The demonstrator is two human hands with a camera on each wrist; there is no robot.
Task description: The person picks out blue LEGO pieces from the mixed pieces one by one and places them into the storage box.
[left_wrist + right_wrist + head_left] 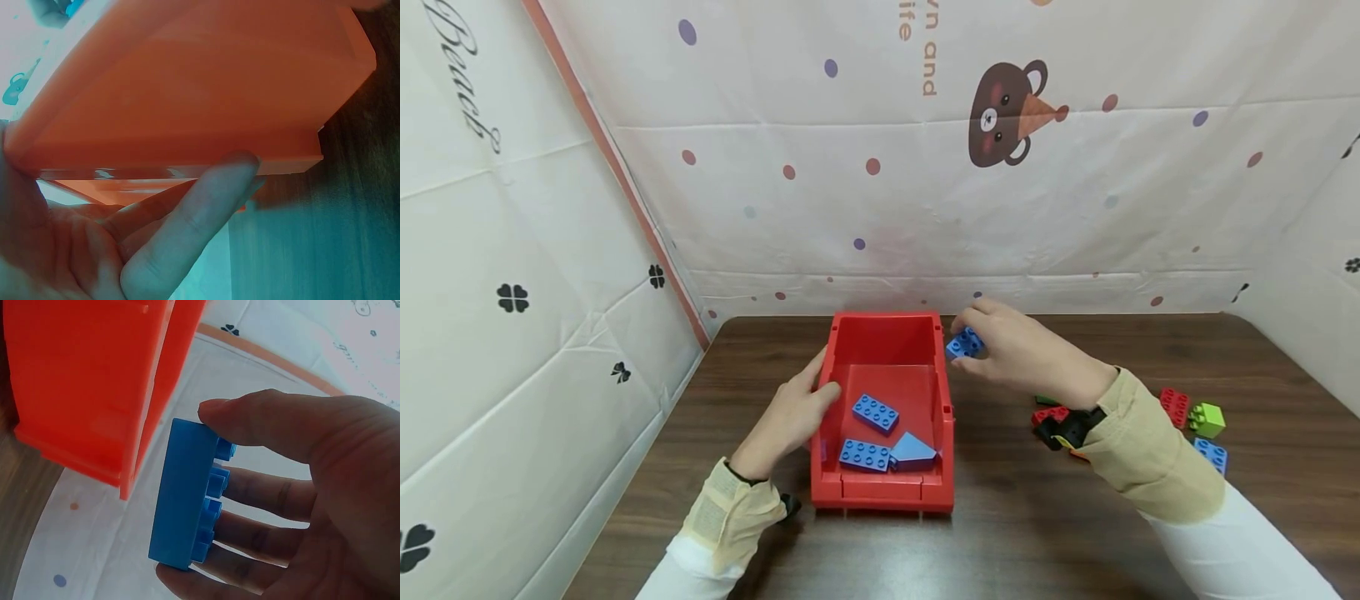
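One blue brick (pixel 966 342) is pinched end to end by the right hand (pixel 1022 352), just beside the red bin (pixel 883 342); the left hand (pixel 786 418) grips the bin's far wall. A low carry could clip the nearer rim. Below the right wrist, a red brick (pixel 1048 414) is partly hidden.

Double grip here

OK so the left forearm (pixel 722 517) comes up from the head view's lower left, and the left hand (pixel 790 417) has its thumb (pixel 827 396) spread off the index finger (pixel 811 373). Right forearm (pixel 1157 450) slants in from the lower right; right hand (pixel 1018 343) is pinching, right thumb (pixel 250 417) opposite bent fingers (pixel 262 539).
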